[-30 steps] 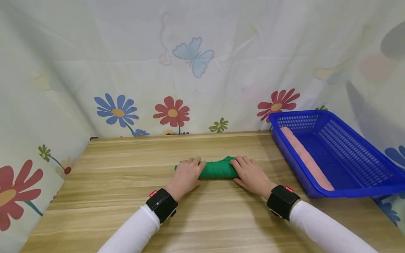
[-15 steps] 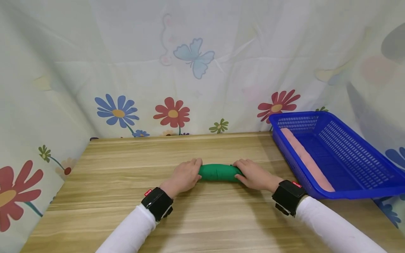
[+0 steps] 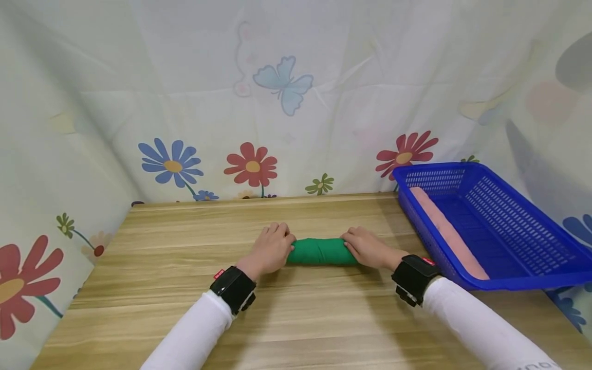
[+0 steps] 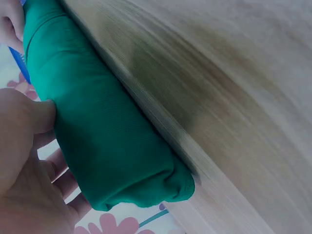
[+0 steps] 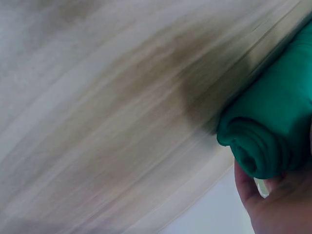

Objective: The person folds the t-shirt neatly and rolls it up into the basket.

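Note:
A green rolled cloth lies crosswise on the wooden table, its surface smooth with a shallow crease near the middle. My left hand grips its left end. At the right end, my right hand holds it with fingers over the far side. In the left wrist view the left thumb presses the roll's side, and the other fingers are behind it. The right wrist view shows the spiral layers of the cloth's end, with the right hand curled around it from behind.
A blue perforated basket stands at the table's right side. Along its left inner wall lies a long pink roll. A flowered curtain hangs behind the wooden table and at both sides.
A loose flap at the back of the green cloth has gone out of sight, and the roll looks smoother. My hands have shifted outward to its ends. The basket has not moved.

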`<act>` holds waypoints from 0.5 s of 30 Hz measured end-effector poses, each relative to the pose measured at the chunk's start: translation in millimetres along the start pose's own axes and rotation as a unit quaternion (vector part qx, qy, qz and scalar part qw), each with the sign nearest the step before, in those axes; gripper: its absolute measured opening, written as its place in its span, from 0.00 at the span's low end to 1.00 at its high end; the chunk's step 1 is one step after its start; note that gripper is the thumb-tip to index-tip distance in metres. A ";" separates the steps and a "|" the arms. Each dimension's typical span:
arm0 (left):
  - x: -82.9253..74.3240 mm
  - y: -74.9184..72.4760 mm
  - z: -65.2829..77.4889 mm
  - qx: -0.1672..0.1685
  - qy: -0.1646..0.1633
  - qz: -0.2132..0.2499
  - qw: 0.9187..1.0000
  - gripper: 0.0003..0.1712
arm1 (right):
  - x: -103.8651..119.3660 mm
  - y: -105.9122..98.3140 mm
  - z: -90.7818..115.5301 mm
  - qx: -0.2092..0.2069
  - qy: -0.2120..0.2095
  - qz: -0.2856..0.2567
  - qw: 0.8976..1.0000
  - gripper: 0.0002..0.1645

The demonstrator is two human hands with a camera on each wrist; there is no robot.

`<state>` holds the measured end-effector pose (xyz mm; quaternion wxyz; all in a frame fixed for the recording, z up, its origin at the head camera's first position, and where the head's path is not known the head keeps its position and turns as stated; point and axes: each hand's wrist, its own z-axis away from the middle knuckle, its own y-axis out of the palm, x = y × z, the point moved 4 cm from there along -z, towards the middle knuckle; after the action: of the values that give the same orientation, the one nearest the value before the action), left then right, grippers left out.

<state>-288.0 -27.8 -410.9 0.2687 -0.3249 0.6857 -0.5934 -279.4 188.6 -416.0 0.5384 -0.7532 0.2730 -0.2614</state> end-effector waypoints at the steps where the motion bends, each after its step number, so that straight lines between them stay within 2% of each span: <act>1: 0.1 0.1 -1.4 -0.002 -0.003 -0.004 1.000 0.13 | 0.0 -0.7 -0.7 -0.014 0.001 0.019 1.000 0.08; 5: 0.8 0.1 -6.8 -0.018 -0.018 -0.019 0.999 0.14 | 3.7 -4.5 -4.5 -0.066 0.006 0.081 0.995 0.06; 8: 0.2 -1.7 -9.8 -0.042 -0.020 -0.018 0.999 0.13 | 8.1 -1.7 -6.9 -0.076 0.008 0.109 0.991 0.11; 12: -5.5 -4.6 -9.7 -0.093 0.003 -0.042 0.995 0.10 | 15.3 1.7 -5.1 -0.090 -0.001 0.132 0.987 0.14; 15: -11.2 -5.3 -8.3 -0.142 0.024 -0.077 0.987 0.04 | 18.3 1.5 -1.4 -0.096 0.000 0.143 0.985 0.13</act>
<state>-286.4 -14.5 -404.5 0.1570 -0.3969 0.7424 -0.5164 -267.4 174.6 -415.2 0.4956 -0.7544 0.4020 -0.1539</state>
